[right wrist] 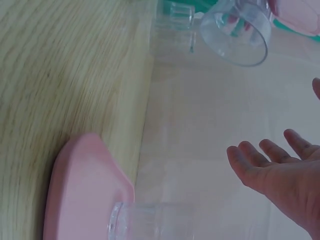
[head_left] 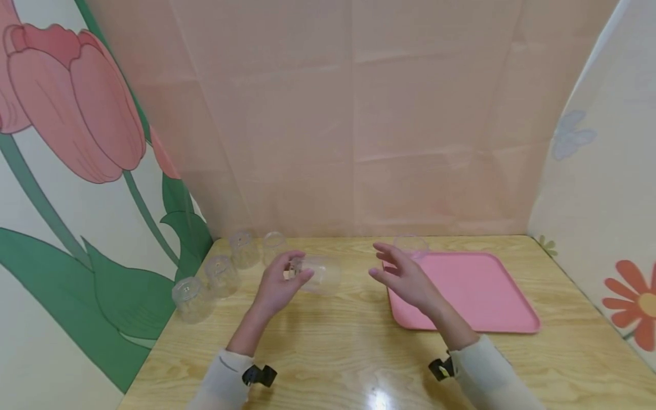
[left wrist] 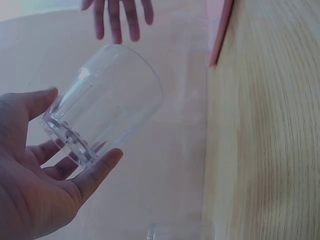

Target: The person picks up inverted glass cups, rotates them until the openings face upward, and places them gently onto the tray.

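My left hand (head_left: 277, 287) grips a clear drinking glass (head_left: 324, 274) around its thick base, fingers and thumb on opposite sides. The glass (left wrist: 110, 100) is tipped on its side above the table, its mouth facing right. Across from that mouth, my right hand (head_left: 410, 282) hangs with spread, slightly bent fingers and nothing in them. Beneath and beside the right hand lies a pink tray (head_left: 476, 296). Another clear glass (head_left: 411, 245) stands mouth up at the tray's back left corner, partly hidden by the right hand in the head view.
Several more clear glasses stand bottom up at the table's left side, among them a front one (head_left: 192, 300) and a back one (head_left: 244, 250). The wooden table (head_left: 328, 353) meets a plain pinkish backdrop (head_left: 353, 142) behind and printed flower panels on both sides.
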A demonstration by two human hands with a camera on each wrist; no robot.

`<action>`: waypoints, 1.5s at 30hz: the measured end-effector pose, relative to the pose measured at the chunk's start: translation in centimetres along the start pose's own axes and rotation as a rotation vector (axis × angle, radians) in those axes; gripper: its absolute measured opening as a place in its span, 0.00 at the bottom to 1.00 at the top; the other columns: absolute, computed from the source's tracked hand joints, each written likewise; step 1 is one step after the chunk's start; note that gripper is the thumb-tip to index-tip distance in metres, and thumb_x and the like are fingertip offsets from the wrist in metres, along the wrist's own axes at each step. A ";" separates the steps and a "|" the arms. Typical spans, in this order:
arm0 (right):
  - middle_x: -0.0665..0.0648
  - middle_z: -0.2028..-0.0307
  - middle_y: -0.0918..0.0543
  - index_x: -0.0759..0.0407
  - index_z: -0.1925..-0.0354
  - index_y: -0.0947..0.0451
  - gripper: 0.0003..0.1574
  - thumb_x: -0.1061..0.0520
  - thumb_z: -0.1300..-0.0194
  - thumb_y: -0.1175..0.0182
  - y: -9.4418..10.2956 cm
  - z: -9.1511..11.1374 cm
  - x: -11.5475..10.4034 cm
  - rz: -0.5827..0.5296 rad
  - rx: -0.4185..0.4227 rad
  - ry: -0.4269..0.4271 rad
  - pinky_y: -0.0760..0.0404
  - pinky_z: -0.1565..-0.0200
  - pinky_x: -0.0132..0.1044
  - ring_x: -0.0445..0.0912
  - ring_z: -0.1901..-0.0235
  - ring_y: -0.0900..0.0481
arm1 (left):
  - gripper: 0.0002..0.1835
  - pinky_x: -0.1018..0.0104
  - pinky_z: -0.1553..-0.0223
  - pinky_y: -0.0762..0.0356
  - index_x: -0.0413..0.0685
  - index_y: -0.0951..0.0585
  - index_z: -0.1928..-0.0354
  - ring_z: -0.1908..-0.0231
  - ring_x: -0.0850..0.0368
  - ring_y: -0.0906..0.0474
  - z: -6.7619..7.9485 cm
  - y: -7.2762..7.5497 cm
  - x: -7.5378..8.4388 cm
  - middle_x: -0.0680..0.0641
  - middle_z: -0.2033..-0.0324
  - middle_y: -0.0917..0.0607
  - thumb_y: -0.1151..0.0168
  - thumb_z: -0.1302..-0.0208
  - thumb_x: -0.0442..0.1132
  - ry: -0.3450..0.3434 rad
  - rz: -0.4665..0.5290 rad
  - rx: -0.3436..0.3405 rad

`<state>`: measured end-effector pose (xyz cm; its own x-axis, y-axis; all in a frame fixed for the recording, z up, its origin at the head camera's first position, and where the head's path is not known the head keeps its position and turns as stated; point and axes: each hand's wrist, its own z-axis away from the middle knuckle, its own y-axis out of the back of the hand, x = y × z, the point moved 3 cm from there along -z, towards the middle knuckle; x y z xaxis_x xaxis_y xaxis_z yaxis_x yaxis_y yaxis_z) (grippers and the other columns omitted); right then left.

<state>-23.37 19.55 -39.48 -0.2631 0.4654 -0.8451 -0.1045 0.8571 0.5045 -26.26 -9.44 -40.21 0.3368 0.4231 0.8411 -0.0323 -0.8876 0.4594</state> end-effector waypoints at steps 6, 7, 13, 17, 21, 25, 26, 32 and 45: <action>0.52 0.33 0.38 0.36 0.32 0.46 0.40 0.36 0.39 0.43 -0.3 0.6 -1.0 -0.043 -0.039 -0.028 0.34 0.39 0.55 0.57 0.36 0.37 | 0.28 0.59 0.59 0.21 0.56 0.25 0.44 0.49 0.48 0.30 0.3 -0.4 1.1 0.52 0.45 0.26 0.36 0.45 0.58 -0.005 0.046 -0.015; 0.53 0.33 0.38 0.39 0.32 0.46 0.40 0.37 0.38 0.43 -0.3 0.8 -1.5 -0.048 -0.043 -0.031 0.35 0.39 0.55 0.57 0.36 0.37 | 0.28 0.59 0.59 0.21 0.54 0.26 0.43 0.49 0.48 0.30 0.5 -0.3 1.7 0.51 0.45 0.26 0.36 0.44 0.56 -0.004 0.051 -0.021; 0.54 0.33 0.38 0.42 0.31 0.46 0.41 0.39 0.38 0.43 -0.8 0.9 -1.9 -0.065 -0.050 -0.026 0.35 0.39 0.55 0.57 0.36 0.37 | 0.24 0.56 0.57 0.21 0.45 0.27 0.43 0.49 0.43 0.30 1.1 -0.3 4.0 0.43 0.45 0.26 0.36 0.40 0.44 -0.003 0.084 -0.045; 0.50 0.33 0.38 0.36 0.32 0.46 0.41 0.36 0.39 0.43 -1.1 0.6 -1.0 -0.074 -0.053 -0.013 0.34 0.39 0.54 0.55 0.36 0.37 | 0.26 0.56 0.58 0.21 0.49 0.27 0.42 0.48 0.45 0.30 0.5 -1.1 2.3 0.46 0.45 0.26 0.35 0.41 0.47 -0.010 0.103 -0.039; 0.48 0.34 0.38 0.37 0.32 0.46 0.42 0.36 0.40 0.42 -1.1 0.7 -1.2 -0.090 -0.052 -0.013 0.33 0.40 0.53 0.53 0.36 0.36 | 0.26 0.58 0.58 0.21 0.54 0.26 0.44 0.49 0.49 0.29 0.3 -1.7 1.7 0.50 0.47 0.25 0.35 0.43 0.51 -0.021 0.122 -0.026; 0.49 0.33 0.38 0.41 0.31 0.46 0.43 0.37 0.40 0.41 -1.3 0.8 -1.5 -0.121 -0.055 0.007 0.33 0.40 0.53 0.53 0.36 0.37 | 0.25 0.60 0.59 0.20 0.56 0.25 0.45 0.50 0.49 0.28 0.3 -2.0 1.8 0.51 0.48 0.24 0.34 0.45 0.53 -0.049 0.154 -0.018; 0.49 0.33 0.39 0.42 0.31 0.46 0.43 0.38 0.39 0.42 -1.3 0.8 -1.5 -0.125 -0.057 0.012 0.33 0.40 0.53 0.52 0.36 0.37 | 0.25 0.60 0.59 0.20 0.57 0.25 0.45 0.50 0.49 0.28 0.3 -2.1 1.9 0.52 0.48 0.24 0.34 0.45 0.54 -0.053 0.159 -0.020; 0.49 0.33 0.39 0.42 0.31 0.47 0.43 0.40 0.39 0.41 -1.5 0.8 -1.4 -0.142 -0.060 0.023 0.30 0.42 0.50 0.52 0.36 0.35 | 0.26 0.60 0.57 0.20 0.61 0.26 0.44 0.49 0.51 0.29 0.4 -2.5 2.4 0.54 0.47 0.25 0.36 0.45 0.58 -0.061 0.167 -0.042; 0.49 0.33 0.40 0.42 0.30 0.48 0.44 0.41 0.39 0.40 -2.0 1.0 -1.7 -0.195 -0.065 0.016 0.28 0.43 0.48 0.52 0.36 0.35 | 0.23 0.61 0.56 0.20 0.48 0.28 0.43 0.49 0.47 0.27 0.8 -2.8 4.6 0.44 0.46 0.25 0.37 0.39 0.45 -0.044 0.211 -0.057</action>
<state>-21.80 17.26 -39.26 -0.2468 0.2881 -0.9252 -0.2161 0.9144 0.3424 -23.91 -5.12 -37.85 0.3576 0.2193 0.9078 -0.1594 -0.9434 0.2907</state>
